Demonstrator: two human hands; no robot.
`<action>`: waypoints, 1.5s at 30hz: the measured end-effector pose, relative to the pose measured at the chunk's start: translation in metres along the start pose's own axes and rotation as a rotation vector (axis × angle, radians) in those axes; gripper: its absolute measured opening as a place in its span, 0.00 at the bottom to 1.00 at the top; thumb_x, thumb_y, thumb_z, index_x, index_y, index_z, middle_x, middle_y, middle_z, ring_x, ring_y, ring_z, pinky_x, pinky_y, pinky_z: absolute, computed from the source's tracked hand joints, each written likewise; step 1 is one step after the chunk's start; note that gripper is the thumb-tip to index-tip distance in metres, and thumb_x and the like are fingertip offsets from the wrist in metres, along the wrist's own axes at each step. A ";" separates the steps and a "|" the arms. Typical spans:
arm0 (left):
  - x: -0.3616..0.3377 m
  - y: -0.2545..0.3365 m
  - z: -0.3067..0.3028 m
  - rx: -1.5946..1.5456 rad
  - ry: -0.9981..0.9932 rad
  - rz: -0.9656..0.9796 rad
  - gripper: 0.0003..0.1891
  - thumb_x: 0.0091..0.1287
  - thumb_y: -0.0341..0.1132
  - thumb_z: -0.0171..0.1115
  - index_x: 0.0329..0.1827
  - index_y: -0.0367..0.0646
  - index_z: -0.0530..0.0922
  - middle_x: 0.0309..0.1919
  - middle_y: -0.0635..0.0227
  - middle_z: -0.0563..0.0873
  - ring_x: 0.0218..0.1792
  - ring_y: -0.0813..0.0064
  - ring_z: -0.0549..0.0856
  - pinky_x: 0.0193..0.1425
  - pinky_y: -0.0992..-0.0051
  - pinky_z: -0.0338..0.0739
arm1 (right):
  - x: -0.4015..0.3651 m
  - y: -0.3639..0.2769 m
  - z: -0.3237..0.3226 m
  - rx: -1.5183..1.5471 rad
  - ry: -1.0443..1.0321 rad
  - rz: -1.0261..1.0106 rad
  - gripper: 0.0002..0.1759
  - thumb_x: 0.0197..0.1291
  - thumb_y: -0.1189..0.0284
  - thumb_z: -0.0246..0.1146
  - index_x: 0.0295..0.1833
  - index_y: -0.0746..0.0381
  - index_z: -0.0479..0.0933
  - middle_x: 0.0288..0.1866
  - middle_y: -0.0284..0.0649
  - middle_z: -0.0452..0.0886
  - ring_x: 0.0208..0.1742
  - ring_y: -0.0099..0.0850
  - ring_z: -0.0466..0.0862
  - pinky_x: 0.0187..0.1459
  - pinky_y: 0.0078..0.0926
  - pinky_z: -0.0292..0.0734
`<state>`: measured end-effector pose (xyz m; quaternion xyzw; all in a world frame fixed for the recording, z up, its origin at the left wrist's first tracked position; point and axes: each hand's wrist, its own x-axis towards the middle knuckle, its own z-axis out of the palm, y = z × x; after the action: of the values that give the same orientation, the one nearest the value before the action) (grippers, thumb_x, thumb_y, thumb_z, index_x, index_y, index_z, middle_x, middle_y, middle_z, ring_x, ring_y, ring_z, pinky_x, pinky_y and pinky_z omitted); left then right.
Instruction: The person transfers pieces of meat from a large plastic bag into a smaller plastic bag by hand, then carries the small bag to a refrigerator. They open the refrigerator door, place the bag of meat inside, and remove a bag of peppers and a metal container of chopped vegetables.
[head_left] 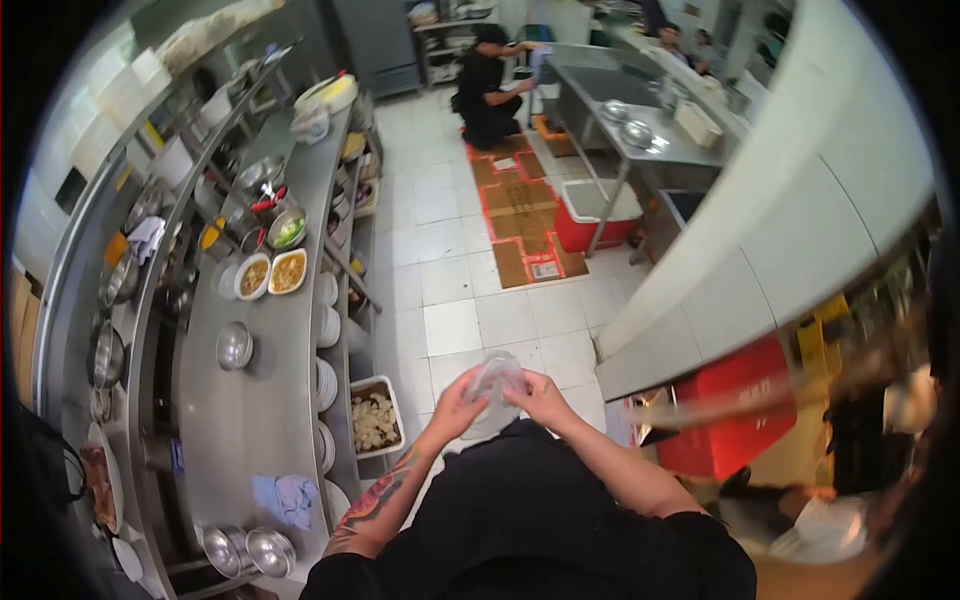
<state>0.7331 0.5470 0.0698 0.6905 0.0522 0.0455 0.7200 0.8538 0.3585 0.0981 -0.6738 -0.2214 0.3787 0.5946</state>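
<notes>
Both hands are raised in front of my chest, holding a thin, translucent plastic bag (pixel 494 378) between them. My left hand (pixel 457 408) is closed on the bag's left side, its fingers bunched at the plastic. On the opposite side, my right hand (pixel 541 399) pinches the bag between thumb and fingers. The plastic rises above the fingertips and also hangs below them over the tiled floor.
Along the left runs a steel counter (pixel 205 430) with a metal bowl (pixel 234 346), food containers (pixel 289 272) and a cloth (pixel 286 499). A white bin (pixel 376 415) stands beneath. Ahead, a person (pixel 490 88) crouches by cardboard (pixel 520 210). A red cooler (pixel 597 215) is right.
</notes>
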 end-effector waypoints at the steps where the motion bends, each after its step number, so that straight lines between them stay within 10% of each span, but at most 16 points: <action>1: 0.015 0.015 -0.013 0.079 0.143 0.012 0.29 0.71 0.27 0.65 0.76 0.38 0.72 0.66 0.58 0.83 0.69 0.67 0.80 0.74 0.68 0.72 | 0.028 -0.026 -0.006 -0.067 -0.071 0.064 0.19 0.75 0.69 0.63 0.63 0.69 0.79 0.53 0.41 0.86 0.57 0.27 0.84 0.60 0.30 0.80; 4: 0.055 0.005 -0.080 0.261 0.524 0.026 0.21 0.71 0.23 0.62 0.67 0.35 0.80 0.62 0.59 0.86 0.64 0.69 0.82 0.71 0.71 0.74 | 0.137 -0.045 -0.016 0.498 -0.174 0.176 0.16 0.77 0.70 0.58 0.62 0.69 0.79 0.55 0.43 0.87 0.57 0.31 0.86 0.63 0.35 0.80; 9: 0.104 0.024 -0.156 -0.597 0.943 -0.293 0.17 0.74 0.28 0.54 0.63 0.39 0.81 0.55 0.56 0.88 0.55 0.64 0.87 0.63 0.63 0.82 | 0.273 -0.083 -0.014 0.543 -0.440 0.302 0.13 0.75 0.73 0.58 0.59 0.66 0.79 0.55 0.42 0.86 0.56 0.32 0.86 0.62 0.36 0.80; 11: 0.133 0.014 -0.192 -1.046 0.821 -0.137 0.17 0.76 0.31 0.50 0.63 0.37 0.79 0.54 0.57 0.87 0.54 0.60 0.88 0.61 0.59 0.85 | 0.323 -0.087 -0.012 0.457 -0.487 0.356 0.12 0.76 0.73 0.58 0.58 0.68 0.79 0.55 0.44 0.86 0.57 0.35 0.85 0.64 0.39 0.79; 16: 0.238 0.027 -0.279 -1.034 0.627 -0.115 0.17 0.74 0.30 0.50 0.61 0.37 0.79 0.53 0.59 0.88 0.52 0.63 0.89 0.57 0.62 0.86 | 0.433 -0.092 -0.032 0.514 -0.289 0.376 0.12 0.75 0.75 0.58 0.58 0.67 0.79 0.54 0.42 0.86 0.55 0.33 0.86 0.62 0.38 0.80; 22: 0.403 0.035 -0.359 -0.340 0.499 -0.389 0.10 0.73 0.32 0.55 0.47 0.41 0.84 0.30 0.76 0.81 0.32 0.84 0.77 0.37 0.79 0.70 | 0.521 -0.165 -0.075 -0.689 -0.095 -0.371 0.38 0.64 0.67 0.71 0.77 0.63 0.67 0.70 0.52 0.74 0.69 0.47 0.78 0.68 0.43 0.76; 23: 0.430 0.037 -0.367 -0.279 0.474 -0.364 0.11 0.72 0.32 0.54 0.50 0.41 0.84 0.31 0.77 0.81 0.32 0.84 0.75 0.39 0.79 0.69 | 0.538 -0.173 -0.076 -0.716 -0.126 -0.346 0.50 0.59 0.62 0.75 0.82 0.62 0.59 0.75 0.55 0.66 0.72 0.53 0.73 0.70 0.45 0.72; 32: 0.615 0.090 -0.451 0.159 0.313 0.022 0.21 0.67 0.27 0.61 0.64 0.39 0.79 0.51 0.60 0.84 0.45 0.69 0.83 0.50 0.69 0.78 | 0.766 -0.238 -0.100 -0.561 -0.445 -0.201 0.48 0.55 0.59 0.80 0.78 0.58 0.66 0.64 0.52 0.76 0.64 0.48 0.79 0.63 0.42 0.77; 34: 0.634 0.104 -0.473 0.493 0.335 0.087 0.26 0.62 0.26 0.63 0.66 0.40 0.78 0.48 0.58 0.83 0.44 0.64 0.84 0.49 0.68 0.79 | 0.818 -0.251 -0.091 -0.574 -0.134 -0.238 0.40 0.57 0.66 0.79 0.74 0.59 0.70 0.64 0.51 0.77 0.58 0.45 0.83 0.59 0.38 0.80; 38: 0.662 0.120 -0.510 0.433 0.478 -0.064 0.29 0.58 0.25 0.66 0.66 0.41 0.78 0.48 0.55 0.80 0.49 0.56 0.83 0.53 0.65 0.78 | 0.934 -0.239 -0.078 -0.265 -0.554 -0.206 0.31 0.59 0.80 0.73 0.69 0.63 0.74 0.54 0.40 0.82 0.51 0.31 0.87 0.56 0.33 0.82; 42: 0.661 0.078 -0.568 0.921 1.247 -0.014 0.24 0.60 0.24 0.66 0.61 0.39 0.79 0.53 0.54 0.79 0.54 0.53 0.81 0.59 0.62 0.77 | 1.014 -0.277 -0.031 0.005 -0.744 0.087 0.22 0.66 0.82 0.66 0.65 0.64 0.75 0.50 0.37 0.84 0.50 0.31 0.87 0.58 0.32 0.82; 45: 0.655 0.022 -0.608 -0.346 1.314 -0.074 0.14 0.72 0.22 0.56 0.60 0.36 0.78 0.51 0.62 0.85 0.48 0.67 0.87 0.56 0.71 0.83 | 1.055 -0.270 0.006 0.531 -1.008 0.564 0.20 0.70 0.79 0.62 0.66 0.62 0.74 0.56 0.41 0.83 0.53 0.33 0.87 0.56 0.41 0.86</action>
<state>1.2976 1.2401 0.0593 0.3921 0.4941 0.4387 0.6401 1.5391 1.2054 0.0987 -0.2748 -0.1867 0.8335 0.4414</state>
